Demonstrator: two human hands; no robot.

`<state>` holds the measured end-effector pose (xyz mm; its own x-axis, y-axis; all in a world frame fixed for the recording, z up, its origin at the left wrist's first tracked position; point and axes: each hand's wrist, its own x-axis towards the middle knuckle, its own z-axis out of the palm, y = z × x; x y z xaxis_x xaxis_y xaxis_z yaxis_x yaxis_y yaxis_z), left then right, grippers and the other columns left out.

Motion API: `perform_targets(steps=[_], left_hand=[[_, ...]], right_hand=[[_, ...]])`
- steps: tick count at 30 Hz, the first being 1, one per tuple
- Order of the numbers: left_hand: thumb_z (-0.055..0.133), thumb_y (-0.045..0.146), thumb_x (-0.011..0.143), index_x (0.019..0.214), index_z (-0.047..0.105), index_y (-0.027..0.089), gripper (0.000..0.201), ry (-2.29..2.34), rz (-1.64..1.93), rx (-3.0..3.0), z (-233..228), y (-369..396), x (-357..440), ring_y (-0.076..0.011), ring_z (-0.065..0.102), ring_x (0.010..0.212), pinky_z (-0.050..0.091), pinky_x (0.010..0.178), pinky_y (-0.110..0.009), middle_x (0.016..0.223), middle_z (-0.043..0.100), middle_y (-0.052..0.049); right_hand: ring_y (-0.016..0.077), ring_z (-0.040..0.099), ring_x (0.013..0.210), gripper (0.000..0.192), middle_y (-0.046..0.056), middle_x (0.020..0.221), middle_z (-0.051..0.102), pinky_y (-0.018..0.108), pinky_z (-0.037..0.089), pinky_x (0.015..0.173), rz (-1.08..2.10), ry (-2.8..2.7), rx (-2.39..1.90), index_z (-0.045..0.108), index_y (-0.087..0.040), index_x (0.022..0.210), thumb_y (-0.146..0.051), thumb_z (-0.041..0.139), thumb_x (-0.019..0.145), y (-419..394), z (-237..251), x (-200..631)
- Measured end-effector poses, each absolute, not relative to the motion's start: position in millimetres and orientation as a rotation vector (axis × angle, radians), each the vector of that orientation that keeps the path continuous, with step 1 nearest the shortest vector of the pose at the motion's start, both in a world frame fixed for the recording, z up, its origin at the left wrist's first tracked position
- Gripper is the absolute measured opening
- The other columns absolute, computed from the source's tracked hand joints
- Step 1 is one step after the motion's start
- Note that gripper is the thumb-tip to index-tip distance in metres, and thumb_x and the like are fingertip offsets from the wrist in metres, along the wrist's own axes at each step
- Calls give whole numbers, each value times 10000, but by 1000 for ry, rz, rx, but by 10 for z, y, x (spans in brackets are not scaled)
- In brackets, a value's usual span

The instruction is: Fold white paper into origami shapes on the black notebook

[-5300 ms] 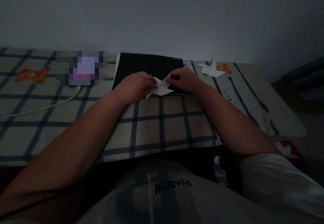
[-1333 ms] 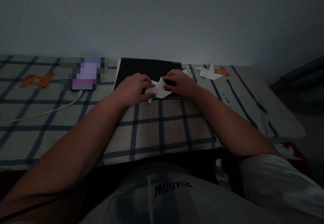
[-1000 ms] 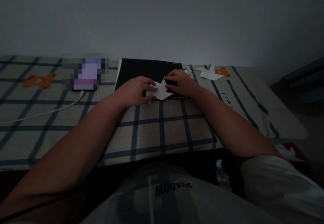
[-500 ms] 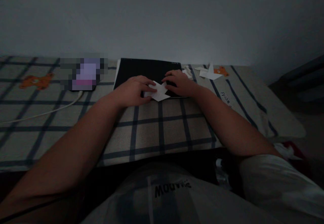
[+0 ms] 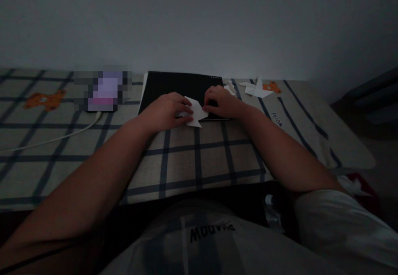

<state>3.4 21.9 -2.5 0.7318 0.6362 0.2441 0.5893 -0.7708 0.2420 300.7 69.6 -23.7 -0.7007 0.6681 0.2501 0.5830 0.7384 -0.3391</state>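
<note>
Left hand [image 5: 166,111] and right hand [image 5: 222,102] on folded white paper [image 5: 194,113] — seemingly pinching it.

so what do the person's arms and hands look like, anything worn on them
Both forearms are bare from wrist to elbow. The left hand and the right hand wear no gloves; no watch, ring or bracelet can be made out in the dim light. A loose, light-coloured short sleeve covers the right upper arm, part of a pale shirt with dark printed lettering across the chest.

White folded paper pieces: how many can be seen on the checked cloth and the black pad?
3. One paper lies between the left hand and right hand at the black pad. A small one lies right of the pad, a third farther right. More may be hidden.
</note>
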Motion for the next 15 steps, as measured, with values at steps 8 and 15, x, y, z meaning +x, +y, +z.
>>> perform_targets(steps=[8, 15], left_hand=[[687, 453, 1063, 1241, 919, 238, 363, 1023, 452, 2758, -49, 237, 31, -334, 776, 1311, 602, 1182, -540, 1409, 854, -99], [732, 502, 1058, 1242, 918, 217, 388, 894, 441, 2830, -16, 176, 75, -342, 797, 1287, 613, 1157, -511, 1328, 878, -120]], right_hand=[[328, 629, 1217, 320, 134, 1308, 760, 474, 464, 1052, 329, -2586, -784, 869, -219, 1253, -410, 798, 1007, 625, -172, 3013], [274, 674, 1102, 236, 121, 1148, 803, 432, 485, 1004, 406, -2640, -733, 904, -194, 1030, -323, 709, 1062, 577, -162, 2922]])
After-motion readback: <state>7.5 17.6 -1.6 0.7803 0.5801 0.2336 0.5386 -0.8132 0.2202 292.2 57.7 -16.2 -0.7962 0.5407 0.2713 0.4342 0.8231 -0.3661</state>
